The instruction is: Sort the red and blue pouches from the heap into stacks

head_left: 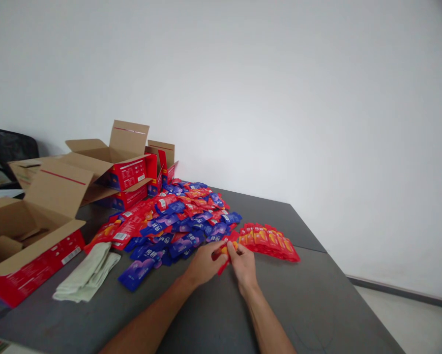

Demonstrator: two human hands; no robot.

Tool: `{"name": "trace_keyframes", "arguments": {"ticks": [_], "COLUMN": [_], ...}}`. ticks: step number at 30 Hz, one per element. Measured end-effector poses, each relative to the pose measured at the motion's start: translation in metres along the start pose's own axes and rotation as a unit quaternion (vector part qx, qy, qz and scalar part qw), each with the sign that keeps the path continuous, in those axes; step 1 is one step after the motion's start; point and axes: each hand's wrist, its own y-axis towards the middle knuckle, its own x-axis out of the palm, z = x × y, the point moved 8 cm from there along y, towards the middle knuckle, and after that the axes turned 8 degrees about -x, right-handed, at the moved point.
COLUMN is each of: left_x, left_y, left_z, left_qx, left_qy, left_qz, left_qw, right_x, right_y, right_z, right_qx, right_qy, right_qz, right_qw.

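Between my two hands is a red packet (224, 250) with a yellow-orange print. My left hand (205, 264) has its fingers closed on the packet's left side. On its right side, my right hand (243, 265) pinches it with the thumb on top. Parts of the packet are covered by my fingers. Just beyond my right hand lies a row of overlapping red packets (268, 241), fanned out to the right. To the left of my hands spreads a heap of blue packets (186, 243) mixed with red ones.
An open red-and-brown carton (32, 265) stands at the left front. Farther back are stacked open cartons (130, 172). A folded pale green cloth (88, 275) lies near the front carton. The dark table (213, 314) ends at a slanting right edge; a chair (14, 147) is behind the cartons.
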Motion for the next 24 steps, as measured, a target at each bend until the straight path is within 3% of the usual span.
{"name": "trace_keyframes", "arguments": {"ticks": [4,7,11,13,18,21,24], "left_x": [0.004,-0.001,-0.003,-0.004,-0.004,-0.001,0.001], "left_y": [0.002,0.008,0.012,0.012,0.012,0.011,0.01], "left_z": [-0.002,-0.02,-0.031,-0.03,-0.033,-0.033,-0.029], "left_qx": [-0.01,-0.075,-0.113,-0.114,-0.128,-0.13,-0.117], "left_qy": [-0.041,-0.176,-0.33,-0.353,-0.333,-0.316,-0.32], "left_qz": [-0.04,-0.035,-0.037,-0.039,-0.067,-0.087,-0.099], "left_qw": [0.998,0.981,0.937,0.928,0.932,0.936,0.935], "right_x": [0.014,0.009,0.011,0.013,0.012,0.018,0.017], "right_y": [-0.003,-0.001,-0.005,-0.006,-0.006,-0.008,-0.01], "right_z": [-0.015,-0.027,-0.045,-0.044,-0.034,-0.035,-0.041], "right_qx": [-0.041,-0.126,-0.284,-0.299,-0.277,-0.315,-0.334], "right_qy": [0.022,-0.063,-0.228,-0.264,-0.244,-0.272,-0.315], "right_qz": [-0.078,-0.057,-0.046,-0.044,-0.029,-0.063,-0.053], "right_qw": [0.996,0.988,0.93,0.916,0.929,0.907,0.887]}}
